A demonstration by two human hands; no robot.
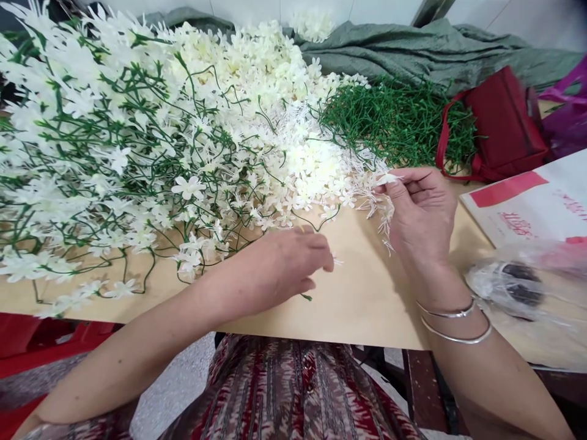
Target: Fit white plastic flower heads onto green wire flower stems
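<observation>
My right hand (424,208) pinches a small white artificial flower petal (389,179) between thumb and index finger, beside the edge of the pile. Thin white stamens (367,198) hang and lie just left of those fingers. My left hand (284,263) is over the table with its fingers curled and the back of the hand up. A short green stem end (306,297) pokes out below its thumb, and a white wisp (338,263) shows by its fingertips; what it grips is hidden. Loose white blossoms (316,165) lie beyond both hands.
White flowers on green stems (114,134) fill the left of the table (367,293). Bare green stems (385,116) are heaped at the back right, against a red bag (509,128). A printed white bag (527,208) and clear plastic (486,281) lie at right.
</observation>
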